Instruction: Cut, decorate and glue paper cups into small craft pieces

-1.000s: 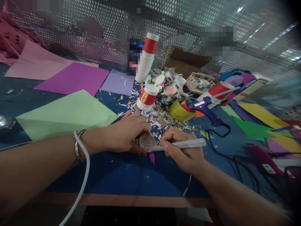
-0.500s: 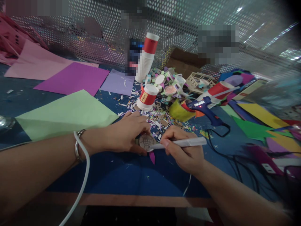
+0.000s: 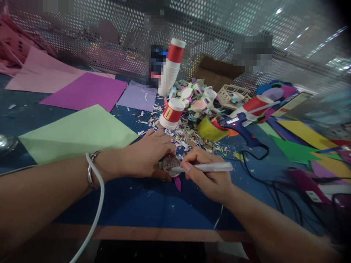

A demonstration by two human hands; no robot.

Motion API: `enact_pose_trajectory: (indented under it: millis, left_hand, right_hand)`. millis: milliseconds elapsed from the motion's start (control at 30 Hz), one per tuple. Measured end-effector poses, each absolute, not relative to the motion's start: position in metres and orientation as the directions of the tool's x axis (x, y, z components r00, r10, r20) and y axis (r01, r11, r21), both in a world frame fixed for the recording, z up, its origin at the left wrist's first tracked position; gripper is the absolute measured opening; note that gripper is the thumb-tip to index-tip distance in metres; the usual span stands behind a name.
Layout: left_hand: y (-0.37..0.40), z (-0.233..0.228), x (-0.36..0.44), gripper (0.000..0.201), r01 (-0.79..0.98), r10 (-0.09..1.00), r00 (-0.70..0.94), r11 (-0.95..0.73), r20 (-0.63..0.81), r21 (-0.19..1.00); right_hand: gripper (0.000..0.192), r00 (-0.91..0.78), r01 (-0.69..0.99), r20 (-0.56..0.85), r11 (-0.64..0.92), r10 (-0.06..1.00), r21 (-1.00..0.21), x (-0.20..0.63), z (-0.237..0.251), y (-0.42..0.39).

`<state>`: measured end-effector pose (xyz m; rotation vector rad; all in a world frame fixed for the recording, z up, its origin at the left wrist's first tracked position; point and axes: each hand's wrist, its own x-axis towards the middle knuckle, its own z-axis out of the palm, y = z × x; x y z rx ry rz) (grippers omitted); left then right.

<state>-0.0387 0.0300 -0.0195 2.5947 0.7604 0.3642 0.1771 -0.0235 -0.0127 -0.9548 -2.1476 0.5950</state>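
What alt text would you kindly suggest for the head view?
A left hand holds a patterned disc; the right hand holds a white pen over it. Beyond are paper scraps, paper cups and a blue glue gun.

On the blue table [image 3: 131, 204], a disc [image 3: 166, 160] marked with dark lines is held between the thumb and fingers of the left hand [image 3: 149, 155]. A white pen [image 3: 216, 167] is gripped by the right hand [image 3: 212, 184], its tip placed at the disc's face. Beyond, scraps [image 3: 189, 138] are strewn beside a cup [image 3: 172, 113]; a glue gun [image 3: 244, 131] is seen to its right.
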Motion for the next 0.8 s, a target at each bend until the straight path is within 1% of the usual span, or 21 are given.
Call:
enact_pose_trajectory:
  millis: [233,567,800]
  left_hand:
    - [0.0305,-0.0190,-0.0388,0.041,0.455,0.558,0.820,-0.771,0.128,0.446]
    - [0.0309,-0.0213,-0.0394,0.043,0.447,0.556,0.820,-0.771,0.137,0.454]
    - [0.0301,-0.0201,-0.0394,0.042,0.452,0.559,0.818,-0.770,0.135,0.451]
  right_hand:
    - [0.014,-0.488,0.448,0.408,0.623,0.772,-0.641,0.1761,-0.0152,-0.0211]
    - [0.017,-0.510,0.443,0.395,0.627,0.764,-0.641,0.1763,-0.0103,-0.0240]
    - [0.017,-0.475,0.448,0.407,0.613,0.780,-0.650,0.1780,-0.0149,-0.0215]
